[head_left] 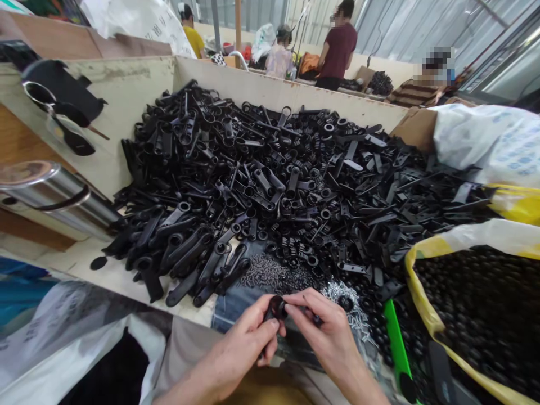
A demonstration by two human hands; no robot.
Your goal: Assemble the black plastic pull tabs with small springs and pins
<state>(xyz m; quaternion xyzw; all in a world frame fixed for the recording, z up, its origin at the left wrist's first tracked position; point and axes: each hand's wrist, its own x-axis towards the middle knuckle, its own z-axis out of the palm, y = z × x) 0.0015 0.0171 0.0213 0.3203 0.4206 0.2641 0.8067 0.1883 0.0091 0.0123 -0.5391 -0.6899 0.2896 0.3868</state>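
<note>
My left hand is closed around a black plastic part with a round, ring-like end turned upward. At that end, the fingertips of my right hand press together on a small round black piece whose exact shape I cannot make out. Another small dark piece shows by the curled fingers of the right hand. Beneath both hands lies a blue cloth. Small screws are heaped just beyond them, and silver pins lie to the right.
A big pile of black plastic parts fills the walled tray. Finished-looking black levers lie at left, near a steel cup. At right are a green strip and a yellow-edged bag of black pieces. Several people are farther back.
</note>
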